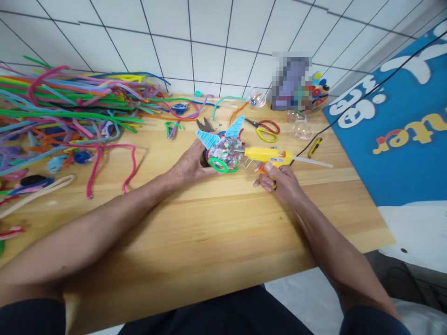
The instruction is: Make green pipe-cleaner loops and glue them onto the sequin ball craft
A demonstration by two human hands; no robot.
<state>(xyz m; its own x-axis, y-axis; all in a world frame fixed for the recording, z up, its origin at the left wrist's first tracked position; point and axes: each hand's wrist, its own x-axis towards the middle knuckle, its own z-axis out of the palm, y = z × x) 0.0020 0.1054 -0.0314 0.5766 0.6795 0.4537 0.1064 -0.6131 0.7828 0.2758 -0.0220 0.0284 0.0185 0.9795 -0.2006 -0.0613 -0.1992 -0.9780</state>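
Note:
My left hand (190,167) is wrapped round the far-left side of a clear ball-shaped craft figure (225,151). Two light blue pipe-cleaner ears (234,128) stick up from its top, and a green pipe-cleaner ring (218,164) sits on its front. Small glittery bits show on the clear surface. In my right hand (279,179) is a yellow hot glue gun (267,155), gripped by its handle with fingers near the orange trigger. Its nozzle points left and meets the figure's right side; whether it touches cannot be made out. A whitish glue stick (312,162) juts from the gun's back.
Many coloured pipe cleaners (87,100) are heaped at the left. Behind the figure lie pliers (204,124) and red-and-yellow scissors (265,129). A yellow cutter (314,147), clear plastic domes (303,130) and a black cord (335,118) are at the right. A tiled wall (209,42) borders the table (195,242).

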